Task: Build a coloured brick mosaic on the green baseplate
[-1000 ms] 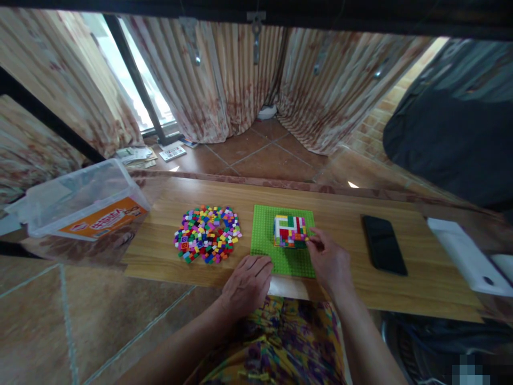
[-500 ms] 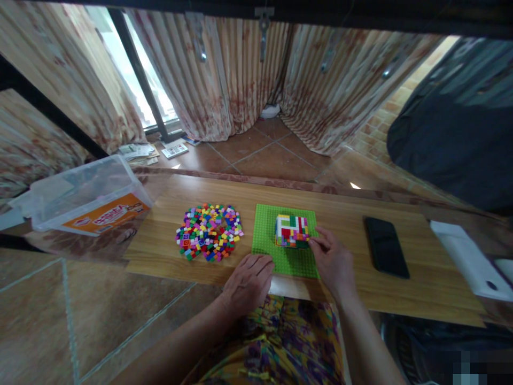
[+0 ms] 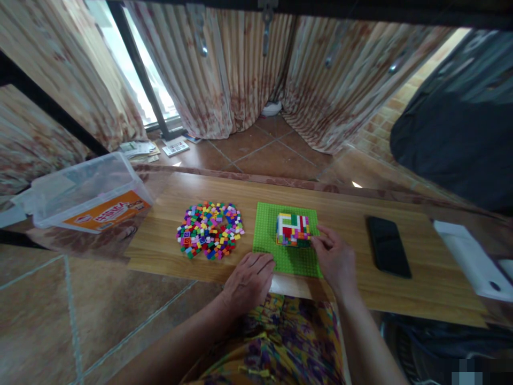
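Observation:
A block built of multicoloured toy bricks [image 3: 293, 229] stands on the green studded baseplate [image 3: 264, 243], its top showing white, red, green, yellow and purple pieces. My right hand [image 3: 335, 258] is at the block's right front corner, thumb and forefinger pinched together against it. Whatever lies between those fingertips is too small to make out. Resting on the near left corner of the baseplate is my left hand [image 3: 249, 278], fingers laid out over the edge and holding nothing. A loose pile of small coloured bricks [image 3: 210, 230] lies left of the baseplate.
The wooden board [image 3: 168, 187] carries all this. On its right lies a black phone [image 3: 388, 246], with a white device [image 3: 473, 262] beyond it. A clear plastic box [image 3: 92, 187] with an orange label stands at the left. A dark bar [image 3: 320, 16] crosses overhead.
My right hand stays pinched at the block's corner, with barely any movement. My left hand keeps its place on the baseplate. The view has shifted slightly.

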Motion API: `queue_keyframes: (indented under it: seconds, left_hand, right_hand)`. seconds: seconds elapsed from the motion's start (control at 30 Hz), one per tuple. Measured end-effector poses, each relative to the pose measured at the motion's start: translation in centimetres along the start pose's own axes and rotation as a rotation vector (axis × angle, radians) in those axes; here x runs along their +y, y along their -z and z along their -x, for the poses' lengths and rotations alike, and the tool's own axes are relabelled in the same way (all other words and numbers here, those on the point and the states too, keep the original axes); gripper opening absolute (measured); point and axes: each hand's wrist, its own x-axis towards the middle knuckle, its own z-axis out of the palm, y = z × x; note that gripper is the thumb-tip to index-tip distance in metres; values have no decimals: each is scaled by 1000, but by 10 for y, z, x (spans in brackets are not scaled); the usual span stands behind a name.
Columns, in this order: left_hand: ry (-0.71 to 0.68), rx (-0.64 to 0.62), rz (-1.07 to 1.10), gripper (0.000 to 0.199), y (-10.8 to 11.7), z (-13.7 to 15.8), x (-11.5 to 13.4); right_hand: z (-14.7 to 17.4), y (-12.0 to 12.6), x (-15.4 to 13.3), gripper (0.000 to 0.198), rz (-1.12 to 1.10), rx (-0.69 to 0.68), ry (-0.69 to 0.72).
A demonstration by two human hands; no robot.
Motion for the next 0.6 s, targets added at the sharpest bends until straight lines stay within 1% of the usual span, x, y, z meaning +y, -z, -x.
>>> queue_keyframes:
  seconds: [0.23, 0.37, 0.6]
  left_hand:
    - [-3, -16, 0, 24, 3, -2, 0]
    - [7, -22, 1, 24, 4, -2, 1]
    - [4, -10, 13, 25, 3, -2, 1]
  right_hand:
    - [-5, -3, 5, 53, -265, -17, -138]
    - [-8, -3, 9, 55, -299, -35, -173]
    - [-13, -6, 14, 54, -301, -81, -153]
